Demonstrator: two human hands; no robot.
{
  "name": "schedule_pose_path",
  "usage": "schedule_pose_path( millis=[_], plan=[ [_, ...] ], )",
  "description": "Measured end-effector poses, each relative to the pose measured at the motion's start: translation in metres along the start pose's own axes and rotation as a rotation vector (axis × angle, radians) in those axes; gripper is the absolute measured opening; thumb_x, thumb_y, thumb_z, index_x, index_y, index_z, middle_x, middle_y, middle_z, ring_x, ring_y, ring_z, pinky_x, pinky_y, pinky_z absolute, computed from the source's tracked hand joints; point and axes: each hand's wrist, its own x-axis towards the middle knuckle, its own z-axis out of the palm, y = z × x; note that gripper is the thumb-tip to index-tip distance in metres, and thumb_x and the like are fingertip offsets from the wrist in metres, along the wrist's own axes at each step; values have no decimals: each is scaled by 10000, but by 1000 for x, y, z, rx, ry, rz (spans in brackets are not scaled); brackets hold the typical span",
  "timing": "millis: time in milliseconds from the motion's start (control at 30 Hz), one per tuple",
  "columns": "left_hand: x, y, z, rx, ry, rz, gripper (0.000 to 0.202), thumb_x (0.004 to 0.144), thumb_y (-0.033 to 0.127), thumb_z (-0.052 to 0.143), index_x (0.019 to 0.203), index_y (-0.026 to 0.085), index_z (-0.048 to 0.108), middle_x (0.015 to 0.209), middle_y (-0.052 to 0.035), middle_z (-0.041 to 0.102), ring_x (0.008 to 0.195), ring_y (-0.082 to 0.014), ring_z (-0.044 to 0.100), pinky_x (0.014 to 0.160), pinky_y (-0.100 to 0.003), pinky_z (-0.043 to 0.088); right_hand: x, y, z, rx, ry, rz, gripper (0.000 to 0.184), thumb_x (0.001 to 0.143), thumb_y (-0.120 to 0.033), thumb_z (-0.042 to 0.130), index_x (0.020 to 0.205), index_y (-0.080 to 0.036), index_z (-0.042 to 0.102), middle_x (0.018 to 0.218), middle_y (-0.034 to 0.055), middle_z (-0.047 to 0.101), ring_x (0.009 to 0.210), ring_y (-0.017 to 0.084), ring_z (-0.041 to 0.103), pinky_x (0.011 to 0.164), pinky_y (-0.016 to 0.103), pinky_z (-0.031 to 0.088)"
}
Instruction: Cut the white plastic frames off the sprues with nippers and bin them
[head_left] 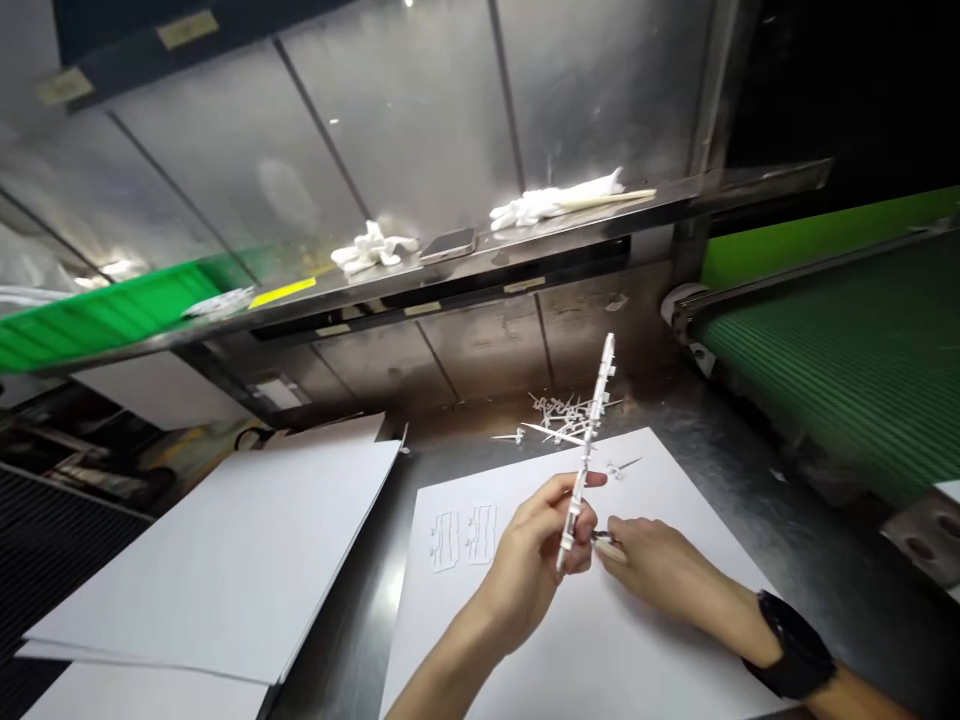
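My left hand [534, 550] grips a long, thin white plastic part [598, 400], held up nearly on edge and tilted a little to the right. Small studs stick out along its side. Close beside it, my right hand [660, 570] is closed around a small tool [609, 548] with a pale handle and a dark metal end; the fingers hide most of it. Below both hands lies a white sheet [600, 640]. Two flat white plastic frames [481, 533] rest on its left part, and a small white scrap [622, 467] sits near its far edge.
Behind the sheet is a pile of white plastic scraps [559, 412]. Stacked white sheets [225, 560] lie at left. A green conveyor belt [832, 340] runs at right. The shelf above holds a phone [448, 245], white gloves [371, 248] and a green bin [112, 310].
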Motion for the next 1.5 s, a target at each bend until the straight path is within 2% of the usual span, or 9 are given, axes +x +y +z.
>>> schedule_pose_path(
  millis=[133, 333, 433, 533, 667, 833, 967, 1300, 1500],
  plan=[
    [3, 4, -30, -67, 58, -1, 268, 1032, 361, 549, 1016, 124, 674, 705, 55, 363, 531, -39, 206, 562, -212, 215, -1, 2, -1, -10, -56, 50, 240, 1129, -309, 519, 937, -207, 619, 885, 61, 695, 788, 268, 663, 641, 330, 269],
    [6, 20, -60, -131, -72, -213, 583, 1043, 745, 474, 1104, 182, 612, 728, 68, 356, 506, -39, 152, 497, -193, 119, 2, 17, 16, 58, -95, 74, 294, 1143, -362, 460, 929, -236, 618, 915, 80, 726, 796, 295, 711, 667, 342, 345],
    [6, 23, -67, -34, -24, -226, 550, 1045, 738, 522, 1182, 210, 592, 771, 54, 447, 484, -29, 237, 462, -158, 167, 3, 21, 24, 152, -78, 106, 338, 1127, -447, 448, 922, -251, 632, 913, 100, 732, 804, 331, 717, 692, 369, 406],
    [10, 14, -71, 146, 47, -161, 647, 990, 778, 592, 1213, 174, 653, 903, -23, 592, 537, -77, 493, 424, -180, 391, 2, 22, 27, 206, -67, 142, 335, 1081, -500, 481, 924, -269, 668, 913, 111, 739, 806, 353, 722, 699, 378, 464],
    [19, -12, -82, 129, 14, -160, 755, 922, 800, 679, 1232, 114, 736, 1007, -85, 655, 710, -144, 668, 664, -346, 684, 3, 22, 25, 196, -48, 183, 324, 1035, -525, 526, 898, -282, 689, 881, 116, 740, 790, 364, 726, 674, 365, 502],
    [24, -32, -99, -76, 25, -89, 709, 1016, 752, 569, 1459, 198, 574, 872, -43, 679, 491, -125, 630, 378, -210, 524, 1, 21, 16, 194, -67, 196, 320, 1051, -530, 523, 922, -291, 692, 916, 110, 751, 850, 367, 734, 697, 357, 510],
    [20, -26, -99, -225, 13, 14, 652, 1072, 779, 345, 1397, 256, 557, 834, -9, 659, 430, -115, 574, 290, -181, 431, -6, 21, 7, 165, -152, 176, 384, 1137, -534, 394, 980, -278, 634, 960, 80, 741, 852, 317, 724, 720, 355, 484],
    [20, -11, -94, -271, 48, 142, 684, 1083, 778, 284, 1293, 231, 638, 799, 14, 563, 471, -107, 532, 351, -177, 381, -12, 19, -14, 23, -192, 179, 435, 1106, -626, 415, 882, -271, 525, 797, 25, 666, 676, 260, 633, 621, 350, 393],
    [21, -6, -93, -368, 9, 26, 570, 1136, 642, 355, 1410, 249, 664, 972, -52, 669, 771, -176, 685, 653, -275, 568, -15, 19, -15, -38, -178, 166, 442, 1082, -648, 422, 872, -266, 494, 752, 19, 636, 613, 251, 599, 592, 336, 351]
  ],
)
